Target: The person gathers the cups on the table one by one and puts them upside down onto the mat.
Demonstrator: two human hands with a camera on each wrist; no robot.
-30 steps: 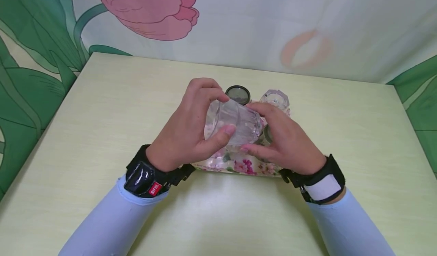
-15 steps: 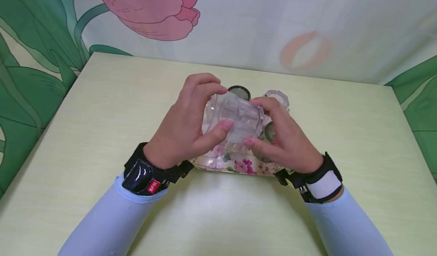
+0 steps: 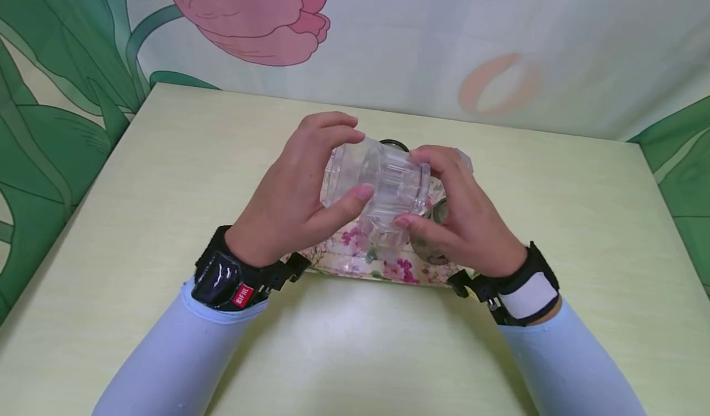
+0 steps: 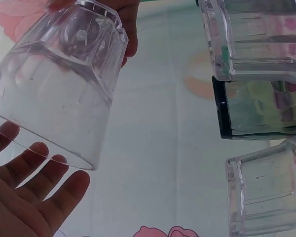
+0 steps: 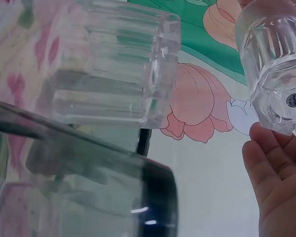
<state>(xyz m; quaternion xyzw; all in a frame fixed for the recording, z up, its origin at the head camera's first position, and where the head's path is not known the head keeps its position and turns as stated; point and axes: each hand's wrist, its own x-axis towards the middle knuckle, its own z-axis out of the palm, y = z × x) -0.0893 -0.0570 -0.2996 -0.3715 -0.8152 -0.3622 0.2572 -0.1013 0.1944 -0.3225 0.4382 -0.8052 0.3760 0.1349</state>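
Observation:
A clear drinking glass point(image 3: 396, 179) with a faceted base is held tilted on its side above a floral tray point(image 3: 355, 268). My left hand point(image 3: 294, 188) grips it around the mouth end, thumb on the near side and fingers over the far side. At the other end, my right hand point(image 3: 466, 212) pinches the base between thumb and fingers. The left wrist view shows the glass point(image 4: 64, 84) with its wide mouth down toward the left fingers point(image 4: 71, 192). A round sticker marks the base of the glass point(image 5: 266, 84) in the right wrist view.
Other glasses stand on the tray, among them a clear faceted one point(image 5: 123, 74) and a greenish-grey one with a black rim point(image 5: 89, 182). Another black-rimmed glass point(image 3: 395, 144) shows behind the held one. The pale table point(image 3: 355, 354) meets a flower-printed curtain point(image 3: 410, 52).
Both hands have lifted slightly with the glass, the left also shifting a little leftward. The glass has turned in the grip, and more of the tray and the clear glass below shows.

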